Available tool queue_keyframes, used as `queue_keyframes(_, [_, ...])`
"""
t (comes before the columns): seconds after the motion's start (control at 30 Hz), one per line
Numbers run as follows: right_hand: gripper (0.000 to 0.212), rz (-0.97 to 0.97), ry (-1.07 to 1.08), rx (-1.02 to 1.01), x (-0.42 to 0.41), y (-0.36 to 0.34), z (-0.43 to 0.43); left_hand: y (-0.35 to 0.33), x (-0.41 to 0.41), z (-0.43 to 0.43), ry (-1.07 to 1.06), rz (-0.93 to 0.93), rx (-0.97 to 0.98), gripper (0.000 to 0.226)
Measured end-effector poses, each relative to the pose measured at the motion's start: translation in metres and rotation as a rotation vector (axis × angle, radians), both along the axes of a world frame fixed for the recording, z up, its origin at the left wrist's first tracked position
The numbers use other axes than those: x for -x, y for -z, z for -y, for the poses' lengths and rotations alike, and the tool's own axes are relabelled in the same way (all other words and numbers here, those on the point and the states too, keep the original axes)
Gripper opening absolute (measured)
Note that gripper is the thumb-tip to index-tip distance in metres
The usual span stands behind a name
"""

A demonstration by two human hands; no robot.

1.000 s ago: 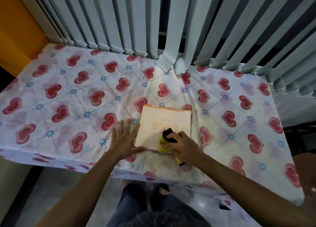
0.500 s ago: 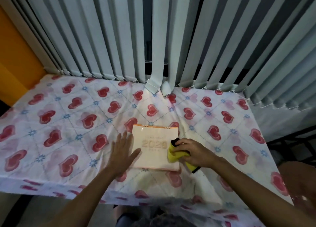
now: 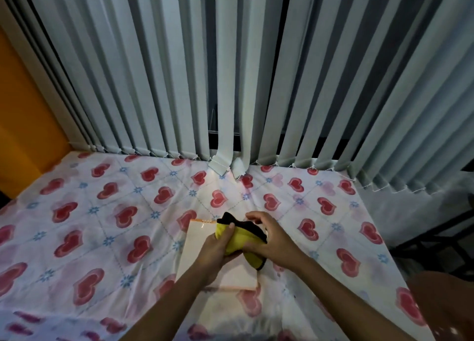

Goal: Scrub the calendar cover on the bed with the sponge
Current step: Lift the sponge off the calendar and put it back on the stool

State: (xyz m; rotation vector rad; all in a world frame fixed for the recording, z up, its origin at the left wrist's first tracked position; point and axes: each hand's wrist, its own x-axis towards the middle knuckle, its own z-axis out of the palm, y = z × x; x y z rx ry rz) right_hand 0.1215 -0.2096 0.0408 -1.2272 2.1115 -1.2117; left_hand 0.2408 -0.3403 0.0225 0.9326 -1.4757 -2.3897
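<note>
The cream calendar cover [image 3: 195, 245] with an orange top binding lies flat on the bed [image 3: 102, 238], near its front edge. Above it both hands hold the yellow and black sponge [image 3: 238, 238], lifted off the cover. My left hand [image 3: 218, 250] grips the sponge's yellow left side from below. My right hand [image 3: 272, 240] holds its right side, thumb and fingers curled over the black part. My hands and the sponge hide much of the cover's right half.
The bed carries a white sheet printed with red hearts. Grey vertical blinds [image 3: 230, 84] hang along its far edge, two slats bent onto the sheet. An orange wall [image 3: 23, 135] stands at the left. A dark metal frame [image 3: 436, 238] is at the right.
My left hand left the sheet beside the calendar and took hold of the sponge. The sponge rose off the cover, now held by both hands. The view tilted upward.
</note>
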Motion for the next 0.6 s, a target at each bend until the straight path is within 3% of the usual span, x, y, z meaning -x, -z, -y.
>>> queue_keyframes(0.07, [0.062, 0.268, 0.203, -0.009, -0.002, 0.004, -0.009, -0.002, 0.005, 0.0, -0.047, -0.02, 0.0, 0.045])
queue_keyframes(0.13, [0.067, 0.721, 0.357, -0.052, -0.007, 0.007, -0.013, -0.007, 0.009, -0.003, -0.065, -0.011, 0.01, 0.042])
queue_keyframes(0.2, [0.067, 1.176, 0.378, 0.014, -0.015, 0.009, -0.014, -0.01, 0.013, -0.007, -0.047, 0.014, 0.047, 0.039])
queue_keyframes(0.27, [0.055, 1.339, 0.4, 0.101, -0.024, 0.009, -0.01, -0.011, 0.014, -0.011, -0.03, 0.037, 0.103, 0.038])
queue_keyframes(0.37, [0.044, 1.218, 0.565, 0.217, -0.031, 0.008, 0.0, -0.011, 0.008, -0.01, -0.01, 0.09, 0.261, 0.038])
queue_keyframes(0.47, [0.043, 0.887, 0.746, 0.132, -0.035, 0.01, 0.007, -0.006, 0.0, -0.009, -0.024, 0.143, 0.404, 0.037])
queue_keyframes(0.53, [0.041, 0.646, 0.816, 0.062, -0.039, 0.012, 0.007, -0.002, -0.003, -0.013, -0.082, 0.164, 0.346, 0.034])
queue_keyframes(0.6, [0.038, 0.399, 0.813, 0.009, -0.043, 0.009, 0.005, -0.001, 0.001, -0.02, -0.119, 0.185, 0.166, 0.03])
